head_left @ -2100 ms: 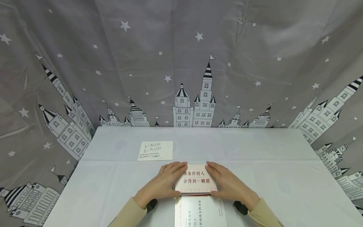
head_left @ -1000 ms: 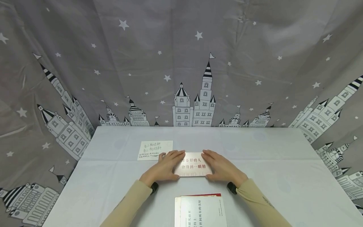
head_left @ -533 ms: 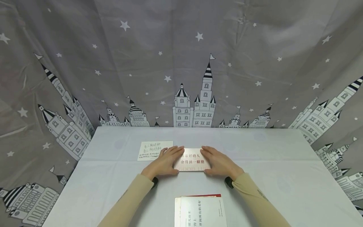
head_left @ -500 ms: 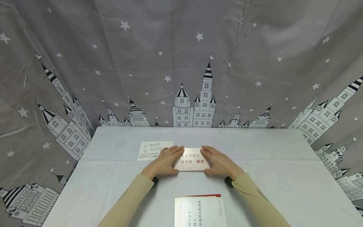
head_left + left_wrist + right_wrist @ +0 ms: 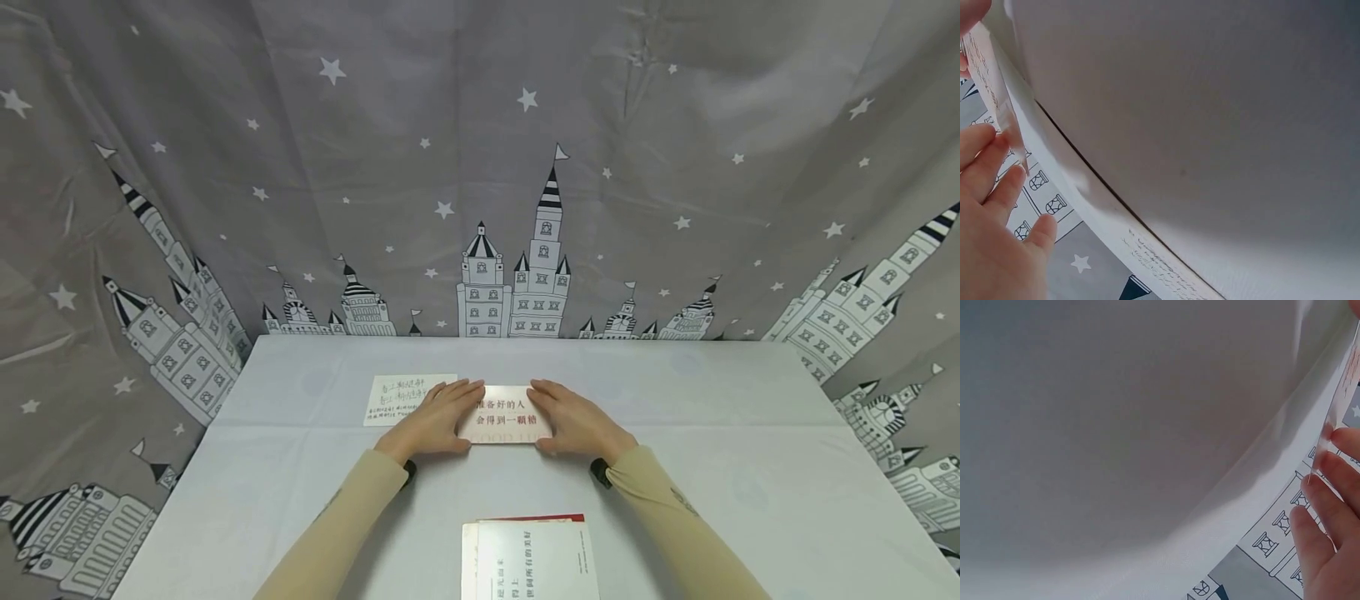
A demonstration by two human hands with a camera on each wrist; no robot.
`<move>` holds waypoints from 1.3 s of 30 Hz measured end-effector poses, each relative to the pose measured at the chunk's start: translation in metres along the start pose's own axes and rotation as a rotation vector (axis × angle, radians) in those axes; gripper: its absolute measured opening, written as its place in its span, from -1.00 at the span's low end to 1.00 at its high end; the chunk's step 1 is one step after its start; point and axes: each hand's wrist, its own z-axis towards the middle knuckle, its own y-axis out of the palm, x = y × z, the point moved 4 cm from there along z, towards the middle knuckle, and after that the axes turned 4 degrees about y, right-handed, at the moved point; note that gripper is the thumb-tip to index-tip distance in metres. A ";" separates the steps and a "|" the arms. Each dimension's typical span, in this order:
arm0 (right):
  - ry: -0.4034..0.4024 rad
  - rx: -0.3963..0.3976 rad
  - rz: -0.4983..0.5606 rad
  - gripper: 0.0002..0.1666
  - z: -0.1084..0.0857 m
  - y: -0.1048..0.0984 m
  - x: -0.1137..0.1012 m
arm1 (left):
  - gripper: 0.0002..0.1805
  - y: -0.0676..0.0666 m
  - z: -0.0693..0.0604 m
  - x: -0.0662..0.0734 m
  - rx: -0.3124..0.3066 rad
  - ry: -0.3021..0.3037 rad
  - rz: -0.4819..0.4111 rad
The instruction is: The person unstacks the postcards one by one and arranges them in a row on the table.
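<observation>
A pale pink card with red Chinese characters (image 5: 506, 425) is held level between both hands, near the middle of the white table. My left hand (image 5: 433, 421) grips its left end, thumb at the near edge and fingers at the far edge. At the right end my right hand (image 5: 581, 423) holds it the same way. Both wrist views show the card almost edge-on, with the left fingers (image 5: 1005, 187) and right fingers (image 5: 1329, 500) against it. Whether it touches the cloth is unclear. A handwritten white card (image 5: 401, 398) lies beside my left hand, which partly covers it.
Nearer the body lies a stack of cards: a white one with vertical black text (image 5: 536, 558) on top, a red one (image 5: 577, 517) and a cream one (image 5: 469, 558) showing beneath. Behind the table (image 5: 712, 500) hangs a grey curtain (image 5: 390, 108) printed with castles and stars.
Both hands have carried the pink card away from the body, from beside the stack to right of the handwritten card. Over the last half second it moved slightly farther. The stack stayed put.
</observation>
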 end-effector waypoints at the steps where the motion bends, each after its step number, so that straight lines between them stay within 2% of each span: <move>1: -0.003 0.003 0.003 -0.05 0.001 0.000 0.000 | -0.05 0.000 0.000 -0.001 0.000 0.001 0.006; 8: -0.001 -0.001 0.006 -0.04 0.008 0.000 0.005 | -0.05 -0.004 0.005 -0.004 0.015 0.001 -0.003; 21: 0.051 -0.043 0.055 -0.03 0.022 0.001 0.010 | -0.04 -0.006 0.015 -0.013 -0.034 -0.054 -0.022; 32: 0.071 -0.080 0.080 -0.02 0.030 0.001 0.014 | -0.03 -0.004 0.019 -0.022 -0.038 -0.073 -0.041; 39: 0.077 -0.097 0.083 -0.02 0.031 0.002 0.016 | -0.05 -0.003 0.021 -0.023 -0.040 -0.082 -0.041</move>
